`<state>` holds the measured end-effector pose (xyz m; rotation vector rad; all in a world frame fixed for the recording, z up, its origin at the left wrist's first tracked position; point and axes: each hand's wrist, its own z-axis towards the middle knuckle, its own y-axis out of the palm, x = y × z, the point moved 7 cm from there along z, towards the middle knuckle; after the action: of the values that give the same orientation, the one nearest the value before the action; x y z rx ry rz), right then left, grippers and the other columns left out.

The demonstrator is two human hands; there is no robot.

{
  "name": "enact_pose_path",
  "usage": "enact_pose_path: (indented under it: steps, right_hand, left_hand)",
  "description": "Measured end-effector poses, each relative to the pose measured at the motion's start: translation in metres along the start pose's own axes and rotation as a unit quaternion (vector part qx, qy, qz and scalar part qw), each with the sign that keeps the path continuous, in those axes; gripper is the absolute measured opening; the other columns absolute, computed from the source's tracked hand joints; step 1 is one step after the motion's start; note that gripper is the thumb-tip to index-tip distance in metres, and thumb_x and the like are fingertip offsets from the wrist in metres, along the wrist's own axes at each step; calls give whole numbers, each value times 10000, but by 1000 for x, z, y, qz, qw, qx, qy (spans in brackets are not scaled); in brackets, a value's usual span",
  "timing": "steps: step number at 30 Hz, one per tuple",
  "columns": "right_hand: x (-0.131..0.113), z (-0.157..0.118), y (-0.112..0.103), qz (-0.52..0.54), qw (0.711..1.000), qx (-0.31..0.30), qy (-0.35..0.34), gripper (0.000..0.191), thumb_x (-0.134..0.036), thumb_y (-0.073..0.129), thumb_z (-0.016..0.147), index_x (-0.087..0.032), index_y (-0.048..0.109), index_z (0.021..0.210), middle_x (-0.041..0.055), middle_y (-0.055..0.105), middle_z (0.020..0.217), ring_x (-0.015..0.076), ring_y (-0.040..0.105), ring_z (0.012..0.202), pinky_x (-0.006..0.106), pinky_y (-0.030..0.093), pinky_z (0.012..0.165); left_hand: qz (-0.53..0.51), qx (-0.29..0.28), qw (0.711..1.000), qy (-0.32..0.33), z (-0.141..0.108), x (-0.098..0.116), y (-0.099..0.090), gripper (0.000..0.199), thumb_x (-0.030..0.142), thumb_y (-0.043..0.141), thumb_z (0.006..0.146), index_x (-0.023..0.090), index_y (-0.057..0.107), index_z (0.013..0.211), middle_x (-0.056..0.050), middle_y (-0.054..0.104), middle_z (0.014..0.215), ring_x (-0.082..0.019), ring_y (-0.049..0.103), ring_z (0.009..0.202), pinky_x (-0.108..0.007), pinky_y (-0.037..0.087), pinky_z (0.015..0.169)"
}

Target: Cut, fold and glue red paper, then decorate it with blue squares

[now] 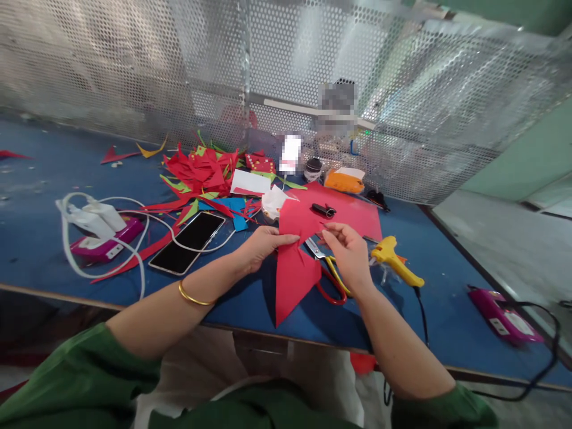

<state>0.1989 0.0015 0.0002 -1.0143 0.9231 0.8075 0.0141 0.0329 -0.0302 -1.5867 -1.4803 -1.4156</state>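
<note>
A cut red sheet with a long point hanging toward the table's front edge is held up in front of me. My left hand grips its left side, thumb on top and fingers behind. My right hand is closed in a pinch at the right edge of the sheet; a small reddish bit shows at its fingertips, too small to name. Scissors with red and yellow handles lie below, partly covered by the sheet and my right hand. A larger red sheet lies behind, with a small black tool on it.
A yellow glue gun lies to the right, near a purple power strip. At left are a phone, white cables and another purple strip. Red and green scraps pile up before a perforated metal screen.
</note>
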Motion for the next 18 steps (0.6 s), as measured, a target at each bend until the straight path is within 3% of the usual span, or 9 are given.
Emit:
enact_pose_path:
  steps: [4, 10, 14, 18]
  right_hand:
    - [-10, -7, -17, -180, 983, -12, -37, 169, -274, 559, 847, -210, 603, 996, 64, 718, 911, 225, 683, 874, 366, 496, 827]
    - [1, -50, -17, -413, 905, -96, -31, 160, -129, 619, 780, -159, 605, 936, 134, 680, 954, 267, 659, 870, 326, 443, 719]
    - [10, -61, -11, -488, 865, -110, -30, 222, -100, 548, 816, -138, 580, 1032, 161, 657, 1026, 268, 641, 954, 315, 438, 756]
    - [9, -55, -6, -505, 851, -142, -34, 256, -69, 539, 797, -149, 557, 1040, 141, 664, 1005, 241, 646, 892, 299, 425, 735]
  left_hand:
    - [-40, 59, 997, 32, 7, 12, -15, 243, 302, 879, 605, 135, 742, 718, -59, 749, 712, -143, 644, 575, -242, 508, 573]
    - [-79, 117, 988, 60, 9, 31, -31, 124, 219, 824, 665, 171, 719, 712, -19, 728, 681, -143, 639, 569, -235, 521, 573]
    - [-88, 131, 986, 56, 6, 35, -33, 98, 183, 794, 700, 173, 700, 671, -14, 699, 619, -134, 613, 518, -218, 502, 518]
    - [-94, 134, 986, 44, 4, 32, -33, 87, 155, 784, 702, 164, 701, 678, -21, 708, 628, -136, 625, 520, -214, 514, 516]
